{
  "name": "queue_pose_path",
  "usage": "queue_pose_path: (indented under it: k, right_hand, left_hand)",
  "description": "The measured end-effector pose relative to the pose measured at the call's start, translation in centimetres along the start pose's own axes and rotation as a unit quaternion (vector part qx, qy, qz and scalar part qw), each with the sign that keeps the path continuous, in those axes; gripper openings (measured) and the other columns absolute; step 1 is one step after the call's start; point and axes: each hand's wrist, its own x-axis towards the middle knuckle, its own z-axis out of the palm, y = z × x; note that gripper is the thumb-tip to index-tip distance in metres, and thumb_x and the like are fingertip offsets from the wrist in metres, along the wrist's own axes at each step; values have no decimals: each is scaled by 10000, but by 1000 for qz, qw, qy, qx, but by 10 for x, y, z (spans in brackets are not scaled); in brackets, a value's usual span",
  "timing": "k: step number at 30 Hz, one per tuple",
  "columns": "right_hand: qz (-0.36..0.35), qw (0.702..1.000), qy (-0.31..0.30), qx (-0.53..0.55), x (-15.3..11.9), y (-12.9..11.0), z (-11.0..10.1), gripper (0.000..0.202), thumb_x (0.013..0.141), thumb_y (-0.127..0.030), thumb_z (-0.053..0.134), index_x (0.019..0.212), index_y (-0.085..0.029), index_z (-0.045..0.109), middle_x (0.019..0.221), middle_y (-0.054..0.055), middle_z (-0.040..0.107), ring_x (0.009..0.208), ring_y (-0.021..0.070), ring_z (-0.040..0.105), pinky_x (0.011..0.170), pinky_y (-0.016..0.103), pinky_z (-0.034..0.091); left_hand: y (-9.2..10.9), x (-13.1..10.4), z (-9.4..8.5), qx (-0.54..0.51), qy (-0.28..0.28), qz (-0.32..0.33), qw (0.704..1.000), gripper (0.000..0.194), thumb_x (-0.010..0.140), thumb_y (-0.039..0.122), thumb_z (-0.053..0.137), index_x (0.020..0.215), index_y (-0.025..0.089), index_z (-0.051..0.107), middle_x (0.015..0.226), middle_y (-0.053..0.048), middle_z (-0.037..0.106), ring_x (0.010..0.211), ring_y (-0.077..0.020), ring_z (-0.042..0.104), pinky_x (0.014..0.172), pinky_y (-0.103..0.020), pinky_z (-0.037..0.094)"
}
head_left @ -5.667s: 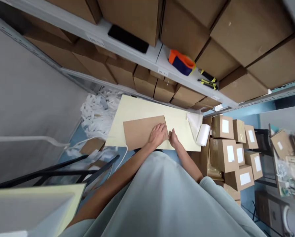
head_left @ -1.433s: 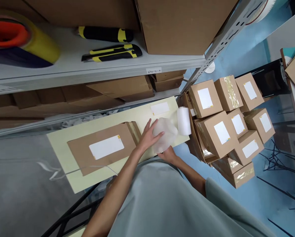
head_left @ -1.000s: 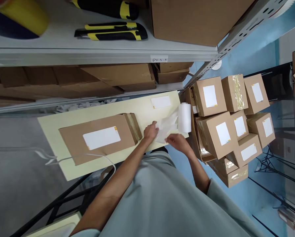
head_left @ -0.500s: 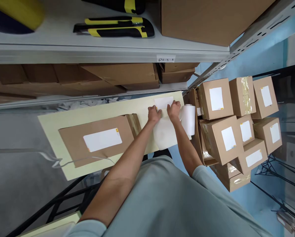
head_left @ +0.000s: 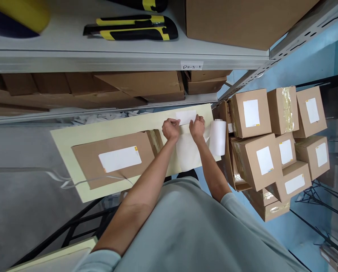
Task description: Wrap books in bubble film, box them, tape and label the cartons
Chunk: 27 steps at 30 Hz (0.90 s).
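Note:
My left hand (head_left: 171, 129) pinches the lower left edge of a small white label (head_left: 186, 117) near the back edge of the pale yellow board (head_left: 64, 138). At the label's lower right edge, my right hand (head_left: 197, 127) has its fingers closed on it. Below both hands a white sheet (head_left: 188, 151) hangs down over the board toward my body. A white roll (head_left: 217, 137) lies just right of my right hand. Left of my left hand lies a flat cardboard box (head_left: 86, 162) with a white label on its top.
Stacked labelled boxes (head_left: 263, 151) stand on the right. Above the board is a grey shelf (head_left: 72, 60) with a yellow-black cutter (head_left: 135, 29) and a large carton (head_left: 242, 22). A pale strap (head_left: 56, 175) crosses the left side. More cartons (head_left: 140, 83) sit under the shelf.
My left hand has shifted slightly left, and the label's near edge looks a little raised between both hands. The whole view has moved slightly.

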Motion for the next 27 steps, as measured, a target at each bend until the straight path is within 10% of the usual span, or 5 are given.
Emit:
queue_pose_path:
  k: [10, 15, 22, 27]
  right_hand:
    - [-22, 999, 23, 25, -7, -5, -7, 561, 1104, -222, 554, 1627, -36, 475, 1612, 295, 520, 1490, 351, 538, 1258, 469, 439]
    - [-87, 989, 9, 120, -13, -27, -18, 353, 1144, -397, 582, 1395, -175, 694, 1369, 156, 728, 1237, 240, 732, 1099, 327, 558]
    - [-23, 988, 53, 147, -4, -9, -56, 259, 1160, -365, 530, 1165, -212, 738, 1123, 77, 821, 1020, 218, 792, 976, 313, 565]
    - [11, 992, 98, 78, 12, 33, -86, 255, 1156, -330, 510, 1099, -205, 726, 1139, 114, 810, 1012, 264, 772, 948, 361, 569]
  left_hand:
    - [6, -5, -16, -80, 34, -21, 996, 174, 951, 336, 746, 1025, 204, 831, 1010, -74, 844, 935, -243, 768, 902, -363, 597]
    - [18, -23, -21, -61, 62, 56, 995, 224, 989, 339, 693, 1069, 194, 843, 1118, -91, 828, 960, -239, 768, 959, -386, 609]
    - [24, -36, -8, -44, -53, 284, 956, 401, 1053, 229, 522, 1345, 212, 796, 1450, -116, 753, 1420, -266, 668, 1270, -445, 493]
    - [29, -7, 20, 109, -186, 353, 911, 657, 1024, 197, 524, 1678, 137, 518, 1818, -152, 399, 1713, -323, 324, 1406, -500, 296]
